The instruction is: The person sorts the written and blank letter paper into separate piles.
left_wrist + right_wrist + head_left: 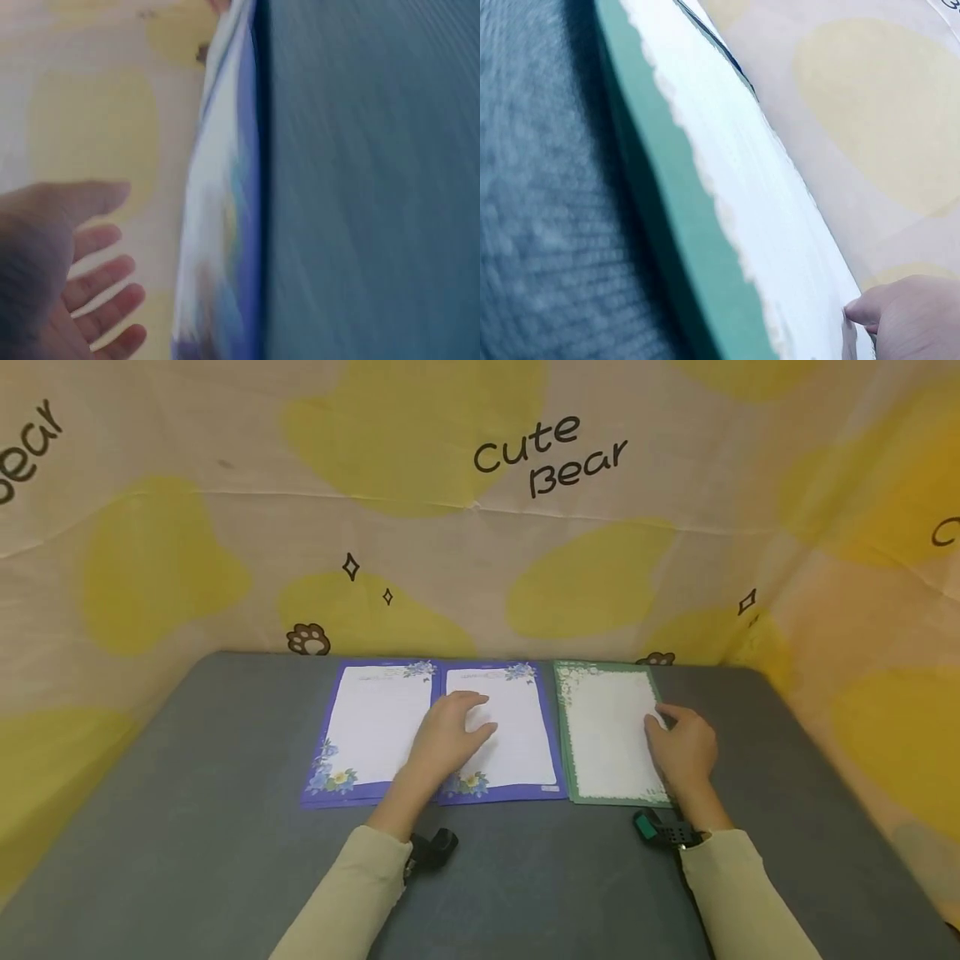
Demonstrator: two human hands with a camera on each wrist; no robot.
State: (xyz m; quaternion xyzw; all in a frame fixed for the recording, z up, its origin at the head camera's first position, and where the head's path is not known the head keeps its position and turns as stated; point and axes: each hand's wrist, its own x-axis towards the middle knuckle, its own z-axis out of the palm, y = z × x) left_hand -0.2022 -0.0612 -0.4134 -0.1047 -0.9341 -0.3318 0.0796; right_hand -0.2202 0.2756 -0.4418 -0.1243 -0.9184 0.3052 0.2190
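Three stacks of decorated paper lie side by side on the dark grey table: a purple-bordered stack (375, 718) with blue flowers on the left, a similar purple-bordered stack (517, 739) in the middle, and a green-bordered stack (607, 735) on the right. My left hand (450, 735) hovers over the middle stack, thumb and fingers apart and nothing between them. At the green stack's right edge is my right hand (686, 747), thumb tip at the paper's side. In the right wrist view the thumb (866, 306) meets the white sheet; most other fingers are hidden.
A cloth backdrop (420, 543) with yellow patches and lettering rises behind the table (225, 760) and along both sides. Each wrist carries a black strapped camera, the left one (435, 850) and the right one (663, 831).
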